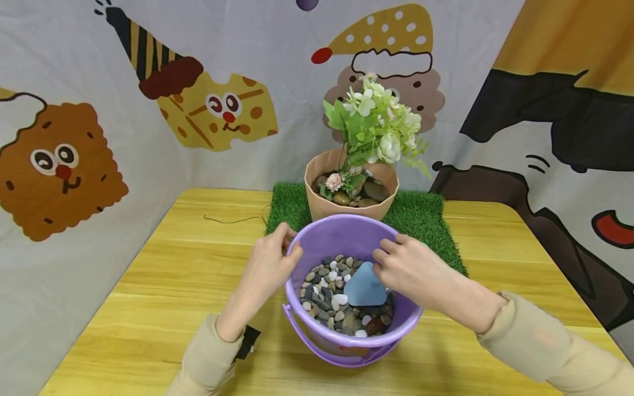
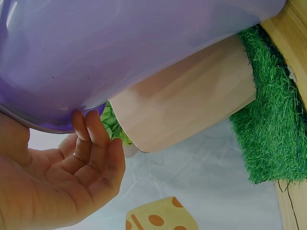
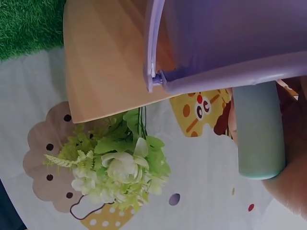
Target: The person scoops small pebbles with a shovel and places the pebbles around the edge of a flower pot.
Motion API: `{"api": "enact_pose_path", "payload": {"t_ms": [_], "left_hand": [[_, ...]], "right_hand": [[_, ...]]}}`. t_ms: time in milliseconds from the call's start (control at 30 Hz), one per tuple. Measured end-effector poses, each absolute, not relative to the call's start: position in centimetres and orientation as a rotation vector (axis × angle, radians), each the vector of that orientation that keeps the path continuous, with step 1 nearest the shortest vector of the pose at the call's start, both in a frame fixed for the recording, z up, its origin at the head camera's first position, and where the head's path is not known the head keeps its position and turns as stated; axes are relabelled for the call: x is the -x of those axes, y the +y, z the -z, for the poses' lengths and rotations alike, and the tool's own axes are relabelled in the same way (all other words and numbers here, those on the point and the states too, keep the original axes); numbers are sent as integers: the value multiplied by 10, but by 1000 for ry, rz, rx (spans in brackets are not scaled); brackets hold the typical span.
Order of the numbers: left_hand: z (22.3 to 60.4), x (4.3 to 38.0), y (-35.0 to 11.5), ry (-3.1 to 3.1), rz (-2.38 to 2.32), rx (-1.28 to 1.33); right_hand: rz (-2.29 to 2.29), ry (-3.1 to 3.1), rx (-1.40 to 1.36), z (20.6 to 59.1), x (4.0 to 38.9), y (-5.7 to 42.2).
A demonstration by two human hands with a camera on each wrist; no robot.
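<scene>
A purple bucket [image 1: 329, 236] stands on the table, tilted in view, with its carrying handle hanging at the front. Grey, brown and white pebbles [image 1: 322, 308] cover its bottom. My left hand [image 1: 264, 267] grips the left side of the rim, thumb on the inner side; in the left wrist view its fingertips [image 2: 98, 120] meet the outer wall. My right hand [image 1: 421, 272] reaches over the right rim and holds a small blue shovel. The shovel's blade [image 1: 366, 289] lies over the pebbles. Its rounded teal handle [image 3: 260, 134] sticks out past the rim in the right wrist view.
Behind the bucket, a peach flowerpot [image 1: 324, 206] with white flowers [image 1: 381, 126] and stones stands on a green grass mat [image 1: 428, 220]. A thin dark wire [image 1: 230, 221] lies left of the mat on the wooden table [image 1: 148, 308]. A cartoon-printed cloth [image 1: 292, 99] hangs behind.
</scene>
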State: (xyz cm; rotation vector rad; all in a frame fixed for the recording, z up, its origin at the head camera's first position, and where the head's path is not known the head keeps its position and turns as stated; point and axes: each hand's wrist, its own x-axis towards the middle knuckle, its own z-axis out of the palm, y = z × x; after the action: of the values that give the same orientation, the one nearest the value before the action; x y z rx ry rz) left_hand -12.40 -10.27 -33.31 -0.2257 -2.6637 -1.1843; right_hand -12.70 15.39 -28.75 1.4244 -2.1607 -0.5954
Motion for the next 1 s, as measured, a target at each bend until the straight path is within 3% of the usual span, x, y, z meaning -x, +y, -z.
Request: {"api": "enact_pose_path", "payload": {"t_ms": [1000], "left_hand": [[334, 125, -101, -2644, 1151, 242]], "right_hand": [[351, -2201, -1603, 301, 146, 151]]}}
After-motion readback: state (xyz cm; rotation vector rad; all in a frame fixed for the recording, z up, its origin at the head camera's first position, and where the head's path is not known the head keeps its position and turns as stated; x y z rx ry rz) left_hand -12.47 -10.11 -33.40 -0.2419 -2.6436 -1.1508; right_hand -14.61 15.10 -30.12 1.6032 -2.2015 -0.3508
